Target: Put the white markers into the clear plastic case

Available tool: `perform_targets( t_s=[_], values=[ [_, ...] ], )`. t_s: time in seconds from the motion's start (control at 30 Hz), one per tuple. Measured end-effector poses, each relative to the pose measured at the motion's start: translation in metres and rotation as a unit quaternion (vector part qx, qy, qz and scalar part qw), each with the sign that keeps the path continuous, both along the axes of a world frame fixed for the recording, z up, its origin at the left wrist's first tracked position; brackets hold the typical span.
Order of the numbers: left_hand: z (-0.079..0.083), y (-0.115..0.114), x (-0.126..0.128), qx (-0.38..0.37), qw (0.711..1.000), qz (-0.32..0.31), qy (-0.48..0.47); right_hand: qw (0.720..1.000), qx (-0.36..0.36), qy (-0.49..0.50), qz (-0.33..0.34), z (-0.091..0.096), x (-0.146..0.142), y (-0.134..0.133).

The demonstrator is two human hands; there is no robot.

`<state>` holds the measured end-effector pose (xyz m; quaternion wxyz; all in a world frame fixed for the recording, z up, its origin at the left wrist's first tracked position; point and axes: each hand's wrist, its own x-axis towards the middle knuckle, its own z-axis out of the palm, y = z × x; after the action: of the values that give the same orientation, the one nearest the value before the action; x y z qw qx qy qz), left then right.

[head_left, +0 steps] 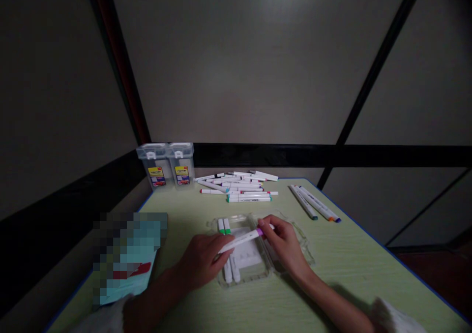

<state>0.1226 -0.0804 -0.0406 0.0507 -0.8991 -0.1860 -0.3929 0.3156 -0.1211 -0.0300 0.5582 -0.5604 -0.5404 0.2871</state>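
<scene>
Between my two hands, above an open clear plastic case (254, 277), is a white marker (241, 240) with a purple band. My left hand (204, 258) pinches its left end between thumb and fingers. At the purple end, my right hand (282, 242) has its fingers closed on the marker. Two white markers with green bands (227, 230) lie side by side in the left part of the case, partly hidden by my left hand. The case's other half (308, 249) lies folded open under my right hand.
Behind the case lies a pile of white markers (243, 185) with coloured ends. Several thicker-looking markers (315, 203) rest at the right edge. Two clear lidded boxes (182, 168) stand at the back left. A pixelated teal item (136, 259) lies at left.
</scene>
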Motion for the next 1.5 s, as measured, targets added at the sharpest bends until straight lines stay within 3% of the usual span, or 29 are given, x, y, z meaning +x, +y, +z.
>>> perform_targets(
  t_s=[0.4, 0.73, 1.17, 1.5],
  values=[
    [0.0007, 0.0004, 0.0010, 0.022, 0.999, -0.002, -0.023, 0.999, 0.000, 0.046, 0.030, -0.0017, 0.0012, 0.0018],
    [0.0034, -0.0014, 0.0001, -0.026, 0.998, 0.053, -0.030, 0.997, 0.000, 0.063, 0.048, -0.0017, 0.0007, 0.0014],
    [0.0049, -0.0019, 0.0002, -0.070, 0.994, 0.075, -0.030, 0.985, 0.010, 0.128, 0.115, 0.0022, -0.0018, -0.0060],
    [0.0035, -0.0017, -0.0032, -0.126, 0.990, 0.003, -0.057, 0.986, 0.002, 0.119, 0.115, 0.0054, -0.0033, -0.0073]
  ],
)
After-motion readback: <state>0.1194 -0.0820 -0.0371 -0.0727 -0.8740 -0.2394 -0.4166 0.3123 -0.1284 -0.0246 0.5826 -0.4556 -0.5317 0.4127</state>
